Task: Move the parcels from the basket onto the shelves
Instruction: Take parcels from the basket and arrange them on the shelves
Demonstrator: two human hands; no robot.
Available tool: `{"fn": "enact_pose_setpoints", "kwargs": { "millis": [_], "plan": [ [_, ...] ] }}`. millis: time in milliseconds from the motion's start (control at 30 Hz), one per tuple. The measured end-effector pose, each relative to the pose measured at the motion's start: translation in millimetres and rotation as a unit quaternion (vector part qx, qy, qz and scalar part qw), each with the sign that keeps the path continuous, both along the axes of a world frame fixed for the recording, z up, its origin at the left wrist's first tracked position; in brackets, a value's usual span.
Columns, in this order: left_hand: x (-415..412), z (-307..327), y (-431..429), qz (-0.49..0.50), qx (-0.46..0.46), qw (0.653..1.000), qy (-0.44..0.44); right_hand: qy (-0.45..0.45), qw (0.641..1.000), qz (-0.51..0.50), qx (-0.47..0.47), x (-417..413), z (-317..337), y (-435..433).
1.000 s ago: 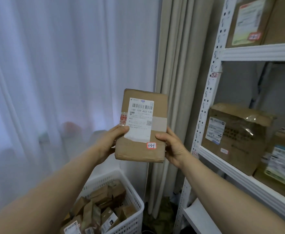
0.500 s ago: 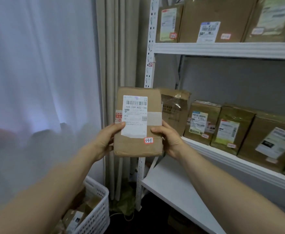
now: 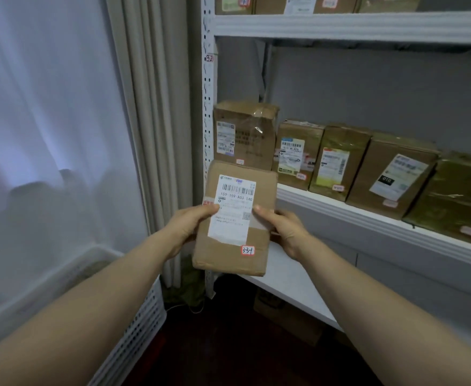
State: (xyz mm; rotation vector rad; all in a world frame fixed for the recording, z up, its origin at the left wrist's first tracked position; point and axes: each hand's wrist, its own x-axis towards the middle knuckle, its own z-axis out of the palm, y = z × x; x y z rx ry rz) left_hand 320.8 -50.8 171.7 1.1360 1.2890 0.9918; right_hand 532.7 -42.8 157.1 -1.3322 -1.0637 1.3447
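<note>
Grip: our left hand (image 3: 191, 228) and right hand (image 3: 283, 232) clasp the parcel (image 3: 235, 254), fingers (image 3: 210, 209) curled.
Change: we turned from basket (image 3: 145, 316) to shelves (image 3: 340, 208); placement likely next.

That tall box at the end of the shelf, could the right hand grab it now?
Probably not yet: the right hand and left hand both grip the parcel, held just in front of the tall box.

White shipping label (image 3: 233, 210), brown cardboard parcel (image 3: 228, 260): we read "159 159 A03 140"
Small red-edged sticker (image 3: 247, 250) below: "33-1"
Red-edged tag (image 3: 209, 58), white shelf post (image 3: 208, 112): "32"
</note>
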Motion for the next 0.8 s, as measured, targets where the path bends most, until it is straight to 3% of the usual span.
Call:
{"fn": "enact_pose_setpoints", "kwargs": {
  "millis": [267,367,567,800],
  "plan": [
    [54,-40,-11,-0.029,-0.044,0.998,0.029,-0.051,0.998,0.034,-0.031,50,-51,-16],
    [74,-44,-12,0.023,-0.09,0.996,-0.001,-0.035,0.998,0.047,-0.037,60,-70,-12],
    [84,-95,12,0.143,-0.147,0.979,0.019,-0.032,0.995,0.057,-0.074,62,-108,5],
    [66,-159,87,0.118,-0.186,0.974,0.054,-0.15,0.985,0.073,-0.049,35,-160,68]
  ]
}}
